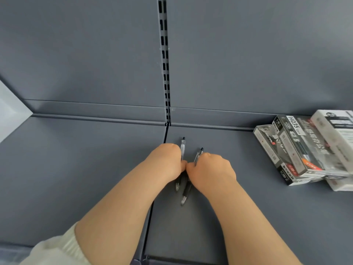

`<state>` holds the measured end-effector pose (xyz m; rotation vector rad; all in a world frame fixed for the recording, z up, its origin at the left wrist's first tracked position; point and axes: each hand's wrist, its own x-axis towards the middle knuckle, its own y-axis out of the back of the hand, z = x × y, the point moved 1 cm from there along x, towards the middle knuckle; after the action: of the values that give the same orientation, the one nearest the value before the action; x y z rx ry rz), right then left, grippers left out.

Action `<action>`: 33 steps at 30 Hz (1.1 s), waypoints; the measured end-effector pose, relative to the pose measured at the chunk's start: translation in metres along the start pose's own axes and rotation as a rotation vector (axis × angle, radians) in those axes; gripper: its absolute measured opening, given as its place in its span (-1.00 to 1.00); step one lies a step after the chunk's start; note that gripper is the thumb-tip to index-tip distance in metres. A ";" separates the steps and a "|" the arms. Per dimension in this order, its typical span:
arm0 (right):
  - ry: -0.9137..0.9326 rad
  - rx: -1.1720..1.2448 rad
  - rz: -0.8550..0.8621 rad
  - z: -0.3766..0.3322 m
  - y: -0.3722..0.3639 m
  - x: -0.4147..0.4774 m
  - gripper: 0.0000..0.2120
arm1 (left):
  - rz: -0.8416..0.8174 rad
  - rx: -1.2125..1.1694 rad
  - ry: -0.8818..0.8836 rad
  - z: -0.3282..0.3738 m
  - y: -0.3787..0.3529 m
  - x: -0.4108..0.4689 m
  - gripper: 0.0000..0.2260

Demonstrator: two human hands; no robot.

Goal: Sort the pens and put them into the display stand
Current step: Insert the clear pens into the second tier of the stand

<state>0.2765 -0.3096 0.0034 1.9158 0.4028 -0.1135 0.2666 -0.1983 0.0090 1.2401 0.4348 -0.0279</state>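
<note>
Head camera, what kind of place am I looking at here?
Likely a shop's stationery aisle: grey metal shelf with a slotted upright behind, and stacked pen boxes at right.

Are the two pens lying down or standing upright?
Lying down: the left pen, gripped by the left hand, and the right pen, gripped by the right hand, stretch along the shelf. Whether they rest on it, cannot tell.
</note>
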 end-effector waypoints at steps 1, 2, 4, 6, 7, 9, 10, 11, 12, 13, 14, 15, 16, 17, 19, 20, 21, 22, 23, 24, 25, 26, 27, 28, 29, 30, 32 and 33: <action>0.003 -0.003 0.000 0.000 0.000 0.000 -0.71 | 0.008 -0.033 -0.003 -0.003 0.000 0.000 -0.60; 0.002 0.000 -0.001 0.001 0.001 -0.001 -0.71 | 0.017 -0.077 -0.008 -0.006 0.000 0.000 -0.62; -0.006 0.044 0.003 0.004 0.003 -0.002 -0.71 | 0.049 -0.173 -0.029 -0.013 0.001 -0.005 -0.69; 0.002 0.152 0.009 0.006 0.006 -0.003 -0.73 | 0.087 -0.282 -0.058 -0.020 0.003 -0.012 -0.81; 0.020 0.230 0.018 0.007 0.008 -0.005 -0.75 | 0.101 -0.355 -0.070 -0.023 0.004 -0.017 -0.87; 0.075 0.373 0.068 0.005 0.014 -0.010 -0.80 | 0.120 -0.493 -0.101 -0.028 0.008 -0.027 -0.94; 0.107 0.420 0.113 0.003 0.017 -0.013 -0.81 | 0.132 -0.543 -0.128 -0.031 0.011 -0.033 -0.89; 0.137 0.457 0.164 0.000 0.021 -0.018 -0.82 | 0.148 -0.586 -0.162 -0.033 0.015 -0.039 -0.82; 0.164 0.494 0.213 -0.005 0.024 -0.023 -0.84 | 0.160 -0.617 -0.201 -0.036 0.019 -0.045 -0.76; 0.188 0.532 0.254 -0.011 0.028 -0.028 -0.87 | 0.166 -0.630 -0.240 -0.039 0.024 -0.052 -0.68; 0.208 0.564 0.285 -0.017 0.031 -0.034 -0.88 | 0.169 -0.630 -0.274 -0.043 0.029 -0.059 -0.61; 0.228 0.583 0.308 -0.025 0.033 -0.040 -0.85 | 0.176 -0.619 -0.301 -0.048 0.033 -0.066 -0.54; 0.251 0.591 0.324 -0.033 0.035 -0.046 -0.79 | 0.188 -0.598 -0.323 -0.055 0.039 -0.073 -0.49; 0.274 0.592 0.335 -0.042 0.036 -0.053 -0.74 | 0.211 -0.577 -0.341 -0.064 0.045 -0.080 -0.47; 0.310 0.592 0.355 -0.063 0.034 -0.067 -0.66 | 0.264 -0.550 -0.359 -0.084 0.057 -0.092 -0.54; 0.321 0.594 0.365 -0.075 0.032 -0.074 -0.65 | 0.287 -0.555 -0.361 -0.096 0.063 -0.098 -0.60; 0.326 0.592 0.371 -0.087 0.027 -0.081 -0.67 | 0.306 -0.573 -0.363 -0.109 0.069 -0.103 -0.68; 0.325 0.585 0.370 -0.100 0.021 -0.088 -0.71 | 0.321 -0.599 -0.370 -0.123 0.074 -0.109 -0.73; 0.321 0.576 0.364 -0.113 0.014 -0.095 -0.76 | 0.331 -0.624 -0.380 -0.137 0.079 -0.114 -0.78; 0.324 0.568 0.358 -0.125 0.007 -0.102 -0.81 | 0.338 -0.645 -0.390 -0.152 0.083 -0.120 -0.84; 0.334 0.559 0.359 -0.138 0.000 -0.108 -0.86 | 0.348 -0.660 -0.399 -0.166 0.087 -0.125 -0.90; 0.346 0.550 0.364 -0.152 -0.007 -0.115 -0.91 | 0.358 -0.671 -0.408 -0.181 0.090 -0.131 -0.94; 0.352 0.541 0.370 -0.165 -0.014 -0.121 -0.94 | 0.371 -0.679 -0.418 -0.195 0.092 -0.135 -0.95; 0.354 0.536 0.372 -0.179 -0.022 -0.126 -0.94 | 0.383 -0.680 -0.426 -0.210 0.093 -0.140 -0.95; 0.353 0.537 0.372 -0.191 -0.029 -0.131 -0.93 | 0.395 -0.680 -0.428 -0.224 0.094 -0.144 -0.95; 0.351 0.542 0.372 -0.204 -0.037 -0.136 -0.92 | 0.404 -0.681 -0.425 -0.238 0.094 -0.148 -0.96; 0.364 0.538 0.388 -0.228 -0.051 -0.143 -0.88 | 0.411 -0.686 -0.412 -0.264 0.095 -0.155 -0.90; 0.378 0.525 0.398 -0.238 -0.059 -0.145 -0.86 | 0.408 -0.686 -0.406 -0.275 0.096 -0.158 -0.82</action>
<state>0.0950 -0.1039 0.0798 2.5072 0.2433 0.4527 0.0619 0.0527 0.0788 0.5995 -0.1682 0.1999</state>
